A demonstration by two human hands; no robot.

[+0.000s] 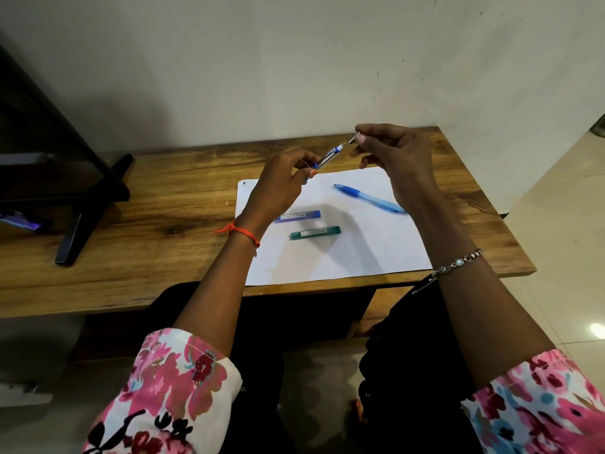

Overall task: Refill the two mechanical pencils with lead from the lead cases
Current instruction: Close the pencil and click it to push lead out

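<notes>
While the right hand (pixel 396 158) pinched the cap (pixel 353 138) at the end of the pencil (pixel 327 157) gripped in the left hand (pixel 281 188), I judged the refilling barely begun (no lead out yet). The blue lead case (pixel 298 216), green lead case (pixel 315 233) and second pencil (pixel 370 198) lay untouched on the paper (pixel 360 250); the monitor stand (pixel 82 208) stood well apart, blocking nothing.

Silver pencil (pixel 329 156) aloft, blue pencil (pixel 370 198), blue case (pixel 299 216), green case (pixel 315 232) (flat)
</notes>
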